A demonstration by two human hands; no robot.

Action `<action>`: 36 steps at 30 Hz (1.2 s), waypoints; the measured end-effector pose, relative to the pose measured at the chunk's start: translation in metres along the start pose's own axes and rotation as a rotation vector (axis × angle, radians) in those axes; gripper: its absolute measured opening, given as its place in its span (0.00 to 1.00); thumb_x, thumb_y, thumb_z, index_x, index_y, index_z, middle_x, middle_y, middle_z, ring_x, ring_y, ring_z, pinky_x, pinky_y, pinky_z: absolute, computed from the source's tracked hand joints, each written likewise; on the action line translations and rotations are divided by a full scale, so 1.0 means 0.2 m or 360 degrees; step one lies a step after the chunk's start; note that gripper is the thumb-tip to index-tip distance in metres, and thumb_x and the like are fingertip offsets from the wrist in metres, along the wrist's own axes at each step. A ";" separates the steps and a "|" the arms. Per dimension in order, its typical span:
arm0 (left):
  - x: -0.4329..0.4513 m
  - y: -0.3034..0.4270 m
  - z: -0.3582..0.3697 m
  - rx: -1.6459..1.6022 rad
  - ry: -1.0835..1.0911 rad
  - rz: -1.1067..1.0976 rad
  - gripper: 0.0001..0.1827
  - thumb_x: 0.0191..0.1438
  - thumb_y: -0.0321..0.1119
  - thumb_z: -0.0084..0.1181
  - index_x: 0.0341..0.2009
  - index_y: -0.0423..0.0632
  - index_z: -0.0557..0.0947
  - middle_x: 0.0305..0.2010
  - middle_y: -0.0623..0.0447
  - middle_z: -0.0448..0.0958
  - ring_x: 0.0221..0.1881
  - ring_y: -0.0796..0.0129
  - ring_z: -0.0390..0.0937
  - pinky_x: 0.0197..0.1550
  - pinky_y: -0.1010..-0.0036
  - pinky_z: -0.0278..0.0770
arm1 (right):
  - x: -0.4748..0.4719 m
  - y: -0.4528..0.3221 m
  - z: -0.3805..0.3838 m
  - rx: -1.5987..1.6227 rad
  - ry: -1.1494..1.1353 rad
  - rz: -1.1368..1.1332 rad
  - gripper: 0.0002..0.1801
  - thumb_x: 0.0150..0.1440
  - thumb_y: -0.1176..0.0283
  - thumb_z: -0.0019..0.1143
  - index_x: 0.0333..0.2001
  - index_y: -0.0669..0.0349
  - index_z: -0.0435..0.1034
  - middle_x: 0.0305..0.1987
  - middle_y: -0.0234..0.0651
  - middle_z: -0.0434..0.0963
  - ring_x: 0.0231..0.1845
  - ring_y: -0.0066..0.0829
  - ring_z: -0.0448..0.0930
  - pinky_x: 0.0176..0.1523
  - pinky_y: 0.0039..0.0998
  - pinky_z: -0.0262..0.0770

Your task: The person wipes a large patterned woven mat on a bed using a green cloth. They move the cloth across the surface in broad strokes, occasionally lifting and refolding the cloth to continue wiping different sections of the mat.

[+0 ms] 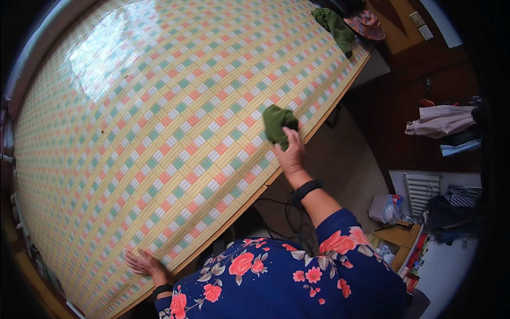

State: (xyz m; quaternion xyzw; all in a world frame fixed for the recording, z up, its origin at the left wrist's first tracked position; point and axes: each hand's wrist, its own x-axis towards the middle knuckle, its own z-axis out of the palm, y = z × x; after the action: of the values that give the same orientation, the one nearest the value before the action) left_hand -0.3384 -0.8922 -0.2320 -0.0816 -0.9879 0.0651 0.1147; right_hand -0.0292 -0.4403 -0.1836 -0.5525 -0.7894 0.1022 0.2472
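A broad raised platform is covered with a glossy sheet (187,135) in a yellow, green, pink and white basket-weave pattern. Near its front edge, my right hand (292,153) grips a bunched green cloth (277,121) between thumb and fingers, and the cloth lies on the sheet. Lower left, my left hand (143,263) rests on the sheet by the same edge, fingers spread and nothing held. Both wrists wear dark bands.
Another green cloth (336,30) lies at the platform's far right corner beside a patterned bundle (365,24). The wooden edge (266,185) runs diagonally before me. Black cables (289,215) hang below it. Right are a white radiator (423,191), clothes (444,119) and a small wooden table (402,239).
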 end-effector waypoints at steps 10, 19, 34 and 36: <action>0.01 0.02 -0.03 -0.0122 -0.0095 -0.0068 0.32 0.53 0.59 0.32 0.58 0.55 0.60 0.62 0.53 0.56 0.63 0.58 0.49 0.60 0.54 0.41 | -0.71 -1.00 0.18 0.0821 -0.0507 -0.1429 0.27 0.34 0.67 0.56 0.44 0.49 0.66 0.44 0.34 0.68 0.43 0.34 0.70 0.44 0.35 0.64; -0.02 -0.04 -0.05 -0.1134 0.0055 -0.0030 0.33 0.55 0.53 0.36 0.58 0.43 0.56 0.60 0.45 0.56 0.63 0.57 0.49 0.60 0.60 0.43 | -0.23 -0.62 -0.11 0.0726 -0.0381 -0.0741 0.24 0.34 0.76 0.58 0.41 0.58 0.69 0.41 0.41 0.73 0.45 0.40 0.72 0.49 0.35 0.68; -1.79 -1.20 -0.15 -0.0844 -0.0886 -0.1371 0.16 0.41 0.45 0.62 0.18 0.45 0.77 0.20 0.52 0.76 0.22 0.71 0.71 0.31 0.73 0.70 | -1.15 -1.36 0.16 0.0831 -0.1176 -0.2280 0.18 0.39 0.70 0.49 0.39 0.48 0.68 0.39 0.29 0.68 0.41 0.31 0.69 0.40 0.32 0.63; -2.15 -1.25 -0.11 -0.1107 -0.1263 -0.1503 0.14 0.41 0.43 0.62 0.20 0.45 0.78 0.19 0.55 0.76 0.24 0.71 0.74 0.33 0.76 0.71 | -1.27 -1.50 0.17 0.0872 -0.1355 -0.2453 0.19 0.41 0.71 0.48 0.41 0.45 0.67 0.41 0.28 0.68 0.42 0.30 0.69 0.42 0.32 0.63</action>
State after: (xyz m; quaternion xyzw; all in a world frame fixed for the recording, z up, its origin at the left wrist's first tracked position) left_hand 0.0427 -1.2100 -0.2674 0.3536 -0.8485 -0.2861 -0.2706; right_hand -0.2253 -0.7814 -0.1535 0.2881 -0.9117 0.2873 0.0578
